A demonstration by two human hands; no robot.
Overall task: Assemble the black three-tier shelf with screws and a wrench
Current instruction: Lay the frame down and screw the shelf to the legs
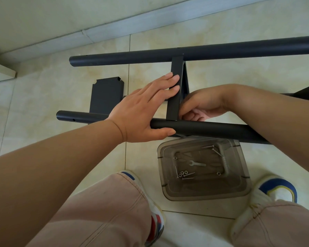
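Two black tubes lie across the tiled floor: a far tube (203, 52) and a near tube (212, 130). A black shelf panel (175, 97) stands on edge between them. My left hand (141, 111) lies with straight fingers against the panel's left face, thumb under the near tube. My right hand (202, 106) is curled at the joint where the panel meets the near tube; what its fingertips pinch is hidden. A silver wrench (197, 164) and several screws and nuts (184, 174) lie in a clear plastic box (239, 186).
A loose black shelf panel (106, 95) lies flat on the floor to the left. Another black part (307, 90) shows at the right edge. My knees and two white-and-blue shoes (275, 191) flank the box. A wall skirting (96, 31) runs along the back.
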